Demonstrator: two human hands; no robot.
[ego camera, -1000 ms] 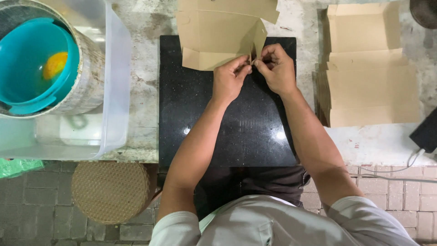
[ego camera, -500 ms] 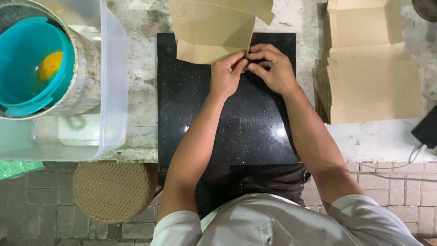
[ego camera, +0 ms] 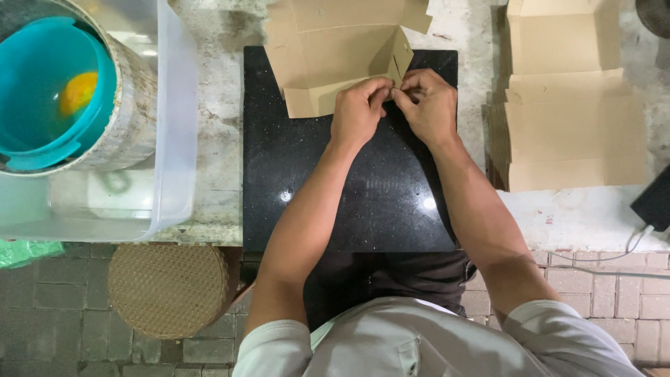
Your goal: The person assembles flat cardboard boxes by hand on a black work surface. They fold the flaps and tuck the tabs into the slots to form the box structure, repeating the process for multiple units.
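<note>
While both hands meet at its near right corner, the half-folded cardboard box (ego camera: 335,56) lies at the far edge of the black stone slab (ego camera: 349,181), a firm base for creasing. Left hand (ego camera: 358,112) and right hand (ego camera: 429,105) pinch what seems a small corner flap. Flat box blanks (ego camera: 572,119) wait stacked nearby on the tabletop (ego camera: 216,105).

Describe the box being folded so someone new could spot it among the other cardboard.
Find the black slab in the middle of the table. At its far edge lies a half-formed cardboard box, walls partly up, with both hands pinching its near right corner. The stack of blanks to the right lies flat and untouched.
</note>
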